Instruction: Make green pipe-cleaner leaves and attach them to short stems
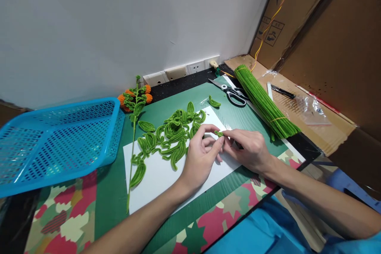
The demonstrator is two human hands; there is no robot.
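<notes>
My left hand point(203, 151) and my right hand point(248, 147) meet over the right part of a white sheet point(160, 180). Between their fingertips is a small green pipe-cleaner leaf point(219, 133), pinched by both hands and partly covered by the fingers. Just left of my hands lies a pile of green fuzzy pipe-cleaner leaves point(175, 131) on the sheet. One separate leaf point(214, 102) rests beyond the sheet on the green mat. A long green stem with leaves and orange pipe-cleaner flowers point(135, 121) lies along the sheet's left side.
A blue plastic basket point(111, 135) stands at the left. Black-handled scissors point(235, 97) lie at the back, beside a tied bundle of green pipe cleaners point(264, 101). Cardboard point(324, 137) with a black pen-like tool point(282, 92) and a plastic bag point(312, 111) is at right. Wall sockets point(196, 67) line the back.
</notes>
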